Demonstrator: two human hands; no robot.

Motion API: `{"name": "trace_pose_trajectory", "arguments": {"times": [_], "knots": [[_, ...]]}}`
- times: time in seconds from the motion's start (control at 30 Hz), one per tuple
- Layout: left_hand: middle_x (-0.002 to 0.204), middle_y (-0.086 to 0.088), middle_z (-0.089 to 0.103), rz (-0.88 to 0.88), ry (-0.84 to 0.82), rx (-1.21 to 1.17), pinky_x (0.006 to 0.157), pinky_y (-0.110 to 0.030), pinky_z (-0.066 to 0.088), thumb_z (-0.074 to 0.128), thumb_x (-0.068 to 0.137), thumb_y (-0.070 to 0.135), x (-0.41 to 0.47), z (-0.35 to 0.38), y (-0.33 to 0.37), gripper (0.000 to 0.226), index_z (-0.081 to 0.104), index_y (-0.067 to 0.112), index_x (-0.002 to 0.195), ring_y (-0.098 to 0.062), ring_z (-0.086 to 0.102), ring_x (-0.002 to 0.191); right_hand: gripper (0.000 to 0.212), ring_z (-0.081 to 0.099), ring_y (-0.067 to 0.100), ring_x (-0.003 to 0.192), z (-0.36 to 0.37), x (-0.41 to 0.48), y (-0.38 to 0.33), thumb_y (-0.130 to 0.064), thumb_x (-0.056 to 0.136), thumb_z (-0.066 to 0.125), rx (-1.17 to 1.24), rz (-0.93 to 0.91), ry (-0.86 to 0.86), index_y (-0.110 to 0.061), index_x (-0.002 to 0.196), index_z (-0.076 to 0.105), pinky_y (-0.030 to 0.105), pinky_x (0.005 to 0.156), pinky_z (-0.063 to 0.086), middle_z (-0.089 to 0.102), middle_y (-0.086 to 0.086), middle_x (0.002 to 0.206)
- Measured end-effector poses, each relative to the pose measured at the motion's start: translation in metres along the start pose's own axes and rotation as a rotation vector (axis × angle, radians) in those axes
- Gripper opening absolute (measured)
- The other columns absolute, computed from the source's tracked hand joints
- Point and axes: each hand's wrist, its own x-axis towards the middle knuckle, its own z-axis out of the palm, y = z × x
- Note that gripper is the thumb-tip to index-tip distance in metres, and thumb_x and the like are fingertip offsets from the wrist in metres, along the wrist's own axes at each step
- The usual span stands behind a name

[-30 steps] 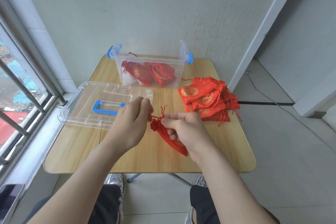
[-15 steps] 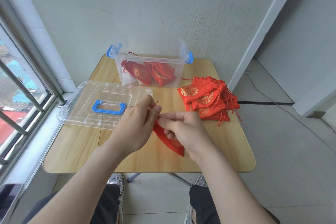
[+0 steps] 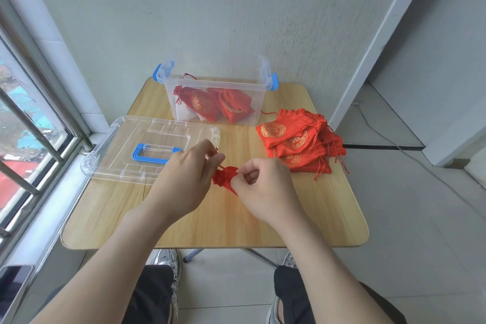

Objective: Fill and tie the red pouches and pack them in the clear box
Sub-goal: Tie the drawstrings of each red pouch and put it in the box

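Static stuff first: table, lid on its L side, clear box at the back w/ at least 2 tied pouches inside, and a flat stack of empties on the R. None of it moved in the last sec.

All the change is at the hands. L hand has closed in on R hand; both are over table centre, just in front of the lid edge. Between them is the pouch in work, well apart from the box; can't tell if it touches the top.

1 s ago it hung long under R hand w/ loose cords. Now the neck is bunched into a tight ruffle and the body is mostly hidden behind R hand. L thumb + forefinger pinch the drawstring, drawn up-left; R hand pinches the gathered neck.

My read: cinch done or nearly, knot nxt, then into the box. Can't confirm fill. Visible bit is plain red cloth, no gold print showing.
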Motion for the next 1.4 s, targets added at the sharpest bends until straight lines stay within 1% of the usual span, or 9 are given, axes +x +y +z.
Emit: {"name": "trace_pose_trajectory", "arguments": {"times": [0.13, 0.47, 0.67, 0.87, 0.97, 1.07, 1.17, 1.3, 1.4], "knots": [[0.055, 0.003, 0.059, -0.032, -0.024, 0.034, 0.056, -0.035, 0.042, 0.056, 0.107, 0.036, 0.002, 0.002, -0.002, 0.022, 0.056, 0.019, 0.092, -0.015, 0.053, 0.051, 0.004, 0.064, 0.012, 0.064, 0.002, 0.002, 0.003, -0.028, 0.088, 0.066, -0.181, -0.055, -0.005, -0.025, 0.085, 0.068, 0.038, 0.061, 0.058, 0.067, -0.010, 0.069], [0.063, 0.001, 0.066, -0.098, -0.045, 0.024, 0.071, -0.043, 0.055, 0.054, 0.108, 0.027, 0.004, 0.000, 0.000, 0.007, 0.052, 0.026, 0.115, -0.017, 0.064, 0.061, 0.004, 0.065, 0.018, 0.070, 0.002, 0.008, -0.001, -0.026, 0.094, 0.061, -0.443, -0.126, -0.015, -0.024, 0.097, 0.064, 0.034, 0.055, 0.053, 0.066, -0.008, 0.079], [0.066, 0.014, 0.062, -0.108, -0.045, 0.032, 0.061, -0.016, 0.037, 0.049, 0.108, 0.021, 0.010, 0.003, -0.003, 0.025, 0.072, 0.019, 0.100, -0.005, 0.060, 0.063, 0.003, 0.058, 0.010, 0.083, 0.004, 0.011, 0.008, -0.023, 0.094, 0.061, -0.244, -0.061, 0.007, -0.023, 0.091, 0.062, 0.028, 0.064, 0.042, 0.063, -0.012, 0.087], [0.102, 0.014, 0.066, -0.125, -0.182, -0.216, 0.078, -0.015, 0.043, 0.057, 0.091, 0.034, 0.015, -0.007, 0.004, 0.027, 0.073, 0.036, 0.112, 0.002, 0.061, 0.095, 0.008, 0.064, 0.014, 0.091, 0.001, 0.021, 0.005, -0.016, 0.103, 0.053, 0.157, 0.070, 0.108, -0.021, 0.101, 0.060, 0.025, 0.072, 0.046, 0.069, -0.004, 0.095], [0.119, 0.019, 0.061, -0.100, -0.197, -0.286, 0.091, -0.023, 0.051, 0.058, 0.079, 0.036, 0.021, -0.003, 0.009, 0.037, 0.071, 0.039, 0.113, 0.002, 0.061, 0.113, 0.010, 0.059, 0.008, 0.075, 0.001, 0.028, 0.001, -0.014, 0.106, 0.050, 0.289, 0.053, 0.177, -0.021, 0.106, 0.058, 0.028, 0.069, 0.045, 0.065, -0.006, 0.086], [0.112, 0.015, 0.070, -0.128, -0.104, -0.271, 0.092, -0.027, 0.051, 0.066, 0.094, 0.033, 0.033, 0.006, 0.004, 0.009, 0.070, 0.033, 0.102, 0.001, 0.065, 0.110, 0.008, 0.054, 0.007, 0.063, -0.002, 0.035, -0.006, -0.015, 0.108, 0.054, 0.516, 0.068, 0.204, -0.019, 0.110, 0.061, 0.021, 0.060, 0.045, 0.065, -0.003, 0.076], [0.089, 0.006, 0.076, -0.173, -0.078, -0.358, 0.076, -0.029, 0.054, 0.061, 0.105, 0.025, 0.046, 0.007, 0.001, 0.012, 0.066, 0.018, 0.097, -0.005, 0.073, 0.081, 0.026, 0.073, 0.005, 0.082, -0.005, 0.040, -0.013, -0.015, 0.103, 0.067, 0.728, 0.081, 0.095, -0.015, 0.129, 0.062, 0.020, 0.072, 0.056, 0.080, -0.008, 0.090], [0.089, 0.000, 0.072, -0.187, 0.003, -0.424, 0.071, -0.039, 0.059, 0.058, 0.108, 0.027, 0.059, 0.009, -0.005, 0.015, 0.061, 0.014, 0.101, -0.015, 0.072, 0.075, 0.059, 0.080, 0.020, 0.089, 0.011, 0.050, -0.004, -0.016, 0.091, 0.081, 0.558, -0.010, 0.097, -0.024, 0.140, 0.049, 0.047, 0.086, 0.064, 0.082, 0.001, 0.099], [0.096, 0.005, 0.071, -0.186, 0.129, -0.379, 0.075, -0.041, 0.058, 0.060, 0.106, 0.036, 0.067, 0.013, -0.011, 0.017, 0.060, 0.019, 0.102, -0.016, 0.069, 0.086, 0.047, 0.075, 0.017, 0.079, 0.019, 0.061, -0.003, -0.003, 0.093, 0.073, 0.368, -0.199, 0.312, -0.019, 0.125, 0.042, 0.040, 0.078, 0.059, 0.075, -0.004, 0.088]]}}
